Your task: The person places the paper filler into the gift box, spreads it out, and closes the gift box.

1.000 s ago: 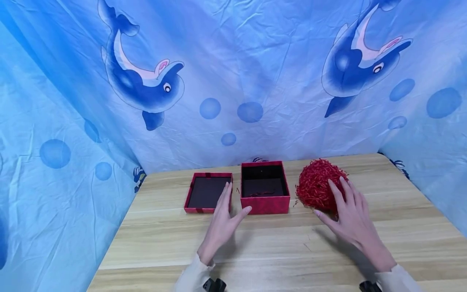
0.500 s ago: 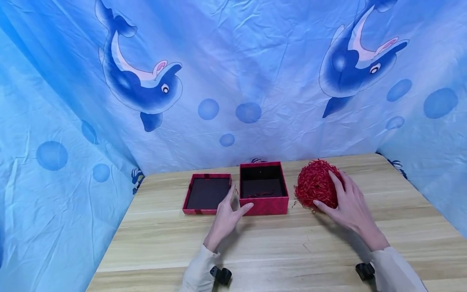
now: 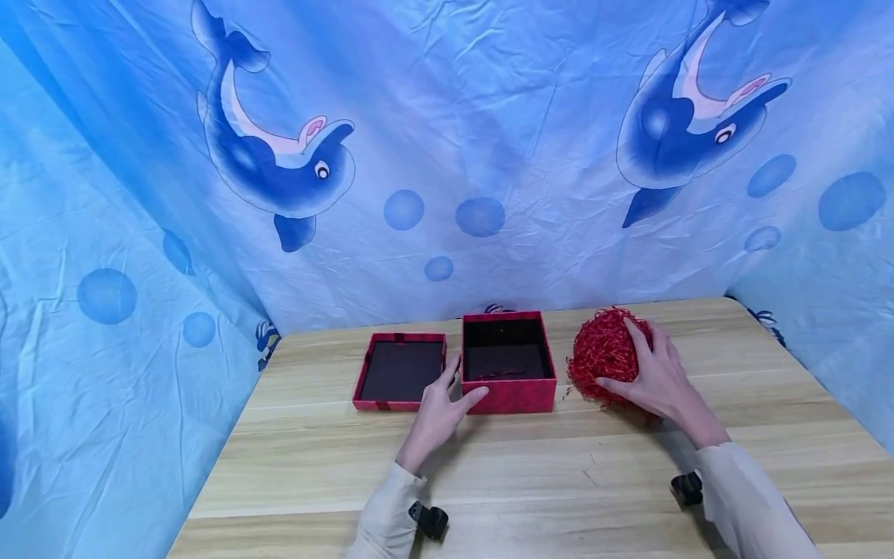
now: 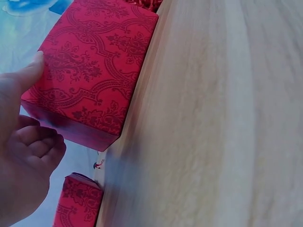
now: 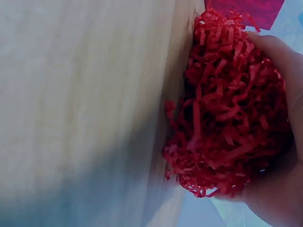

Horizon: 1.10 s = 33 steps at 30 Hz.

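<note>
A red patterned gift box (image 3: 513, 397) stands uncovered on the table, with a few dark red strands lying on its black floor. My left hand (image 3: 436, 415) holds its front left corner; in the left wrist view the thumb lies on the front face (image 4: 90, 66) and the bent fingers are at the left side. To the right is a mound of red shredded paper (image 3: 599, 355). My right hand (image 3: 658, 379) grips this mound from the right, thumb in front and fingers over the top; the shreds (image 5: 227, 109) hide most of those fingers in the right wrist view.
The matching lid (image 3: 401, 373) lies inside up, left of the box. Under everything is a wooden table (image 3: 517, 489), with a few stray shreds on it. A blue dolphin-print curtain (image 3: 447, 155) hangs behind and at the sides.
My left hand has moved right and forward from near the lid to the box's corner. My right hand has moved forward and closed round the shredded paper. Box and lid stay in place.
</note>
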### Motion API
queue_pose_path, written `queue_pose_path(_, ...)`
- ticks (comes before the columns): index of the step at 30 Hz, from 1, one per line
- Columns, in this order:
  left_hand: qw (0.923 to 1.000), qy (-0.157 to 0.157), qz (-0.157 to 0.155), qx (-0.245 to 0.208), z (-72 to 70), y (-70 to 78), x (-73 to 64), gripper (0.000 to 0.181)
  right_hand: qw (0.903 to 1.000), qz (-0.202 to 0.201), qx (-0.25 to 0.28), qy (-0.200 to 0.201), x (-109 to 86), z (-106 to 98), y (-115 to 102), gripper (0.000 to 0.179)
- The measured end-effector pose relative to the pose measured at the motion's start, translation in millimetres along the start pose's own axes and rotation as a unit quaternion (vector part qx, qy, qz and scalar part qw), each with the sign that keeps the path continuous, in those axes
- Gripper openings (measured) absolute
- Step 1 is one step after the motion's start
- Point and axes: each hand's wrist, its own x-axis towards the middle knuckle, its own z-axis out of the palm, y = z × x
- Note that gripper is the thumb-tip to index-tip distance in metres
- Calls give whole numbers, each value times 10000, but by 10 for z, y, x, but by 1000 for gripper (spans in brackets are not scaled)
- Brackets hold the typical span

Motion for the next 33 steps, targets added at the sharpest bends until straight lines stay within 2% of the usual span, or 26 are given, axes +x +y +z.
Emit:
queue_pose_path(7, 9996, -38, 204, -215, 10, -28, 19, 85, 9984, 209, 153, -507, 75, 61, 38, 119)
queue_pose_path(15, 9991, 11, 263, -323, 20, -43, 22, 83, 9973, 283, 68, -678, 82, 91, 57, 103)
queue_pose_path(27, 9988, 50, 361, -342, 29, -54, 29, 83, 9971, 440, 576, -244, 5, 64, 71, 87)
queue_pose_path(33, 9985, 97, 360, -402, 36, -50, 32, 82, 9953, 328, 890, 193, -50, 1, 69, 83)
